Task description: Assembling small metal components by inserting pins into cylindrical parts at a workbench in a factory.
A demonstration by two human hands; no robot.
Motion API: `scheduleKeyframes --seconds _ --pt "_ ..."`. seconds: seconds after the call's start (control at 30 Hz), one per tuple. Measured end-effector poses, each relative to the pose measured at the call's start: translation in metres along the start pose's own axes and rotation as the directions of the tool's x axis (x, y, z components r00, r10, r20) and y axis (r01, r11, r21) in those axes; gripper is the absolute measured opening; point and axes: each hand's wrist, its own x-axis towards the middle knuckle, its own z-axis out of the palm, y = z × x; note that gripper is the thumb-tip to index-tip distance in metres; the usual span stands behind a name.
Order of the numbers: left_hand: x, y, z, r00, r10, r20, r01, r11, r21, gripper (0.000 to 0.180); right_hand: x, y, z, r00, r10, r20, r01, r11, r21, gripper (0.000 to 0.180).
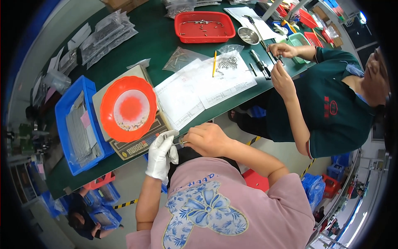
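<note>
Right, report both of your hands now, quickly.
Left hand: white-gloved, fingers curled; whether it grips anything cannot be told.
Right hand: bare, closed, fingertips at a small metallic piece, apparently pinching it; too small to identify.

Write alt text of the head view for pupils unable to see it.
A person's bare right hand pinches a small item beside their white-gloved left hand, by a green table. Nearby are an orange dish, blue bin, papers with metal pieces, a red tray and a co-worker.
</note>
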Motion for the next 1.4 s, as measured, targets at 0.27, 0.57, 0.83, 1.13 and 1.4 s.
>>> scheduleKeyframes --seconds 0.27,0.57,0.83,1.13,1.4 --pt "0.013 -0.003 0.031 0.997 0.073 -0.005 -0.072 0.995 0.072 0.012 -0.025 0.005 -0.012 0.881 0.471 -0.053 -0.431 0.843 0.323 0.007" --pt "0.027 -0.003 0.061 0.999 0.040 -0.017 -0.038 0.992 0.119 0.012 -0.035 0.019 -0.038 0.851 0.524 -0.033 -0.488 0.811 0.323 0.009" --pt "0.034 -0.005 0.084 0.998 0.064 -0.022 -0.061 0.991 0.121 0.013 -0.043 0.032 -0.063 0.862 0.506 -0.036 -0.484 0.842 0.241 0.011" --pt "0.040 -0.022 0.099 0.995 0.089 -0.052 -0.085 0.994 0.066 0.013 -0.057 0.046 -0.065 0.864 0.497 -0.075 -0.460 0.842 0.283 0.014" --pt "0.038 -0.013 0.106 0.998 0.068 -0.009 -0.066 0.990 0.126 0.022 -0.052 0.053 -0.072 0.842 0.539 -0.006 -0.486 0.764 0.426 0.015"
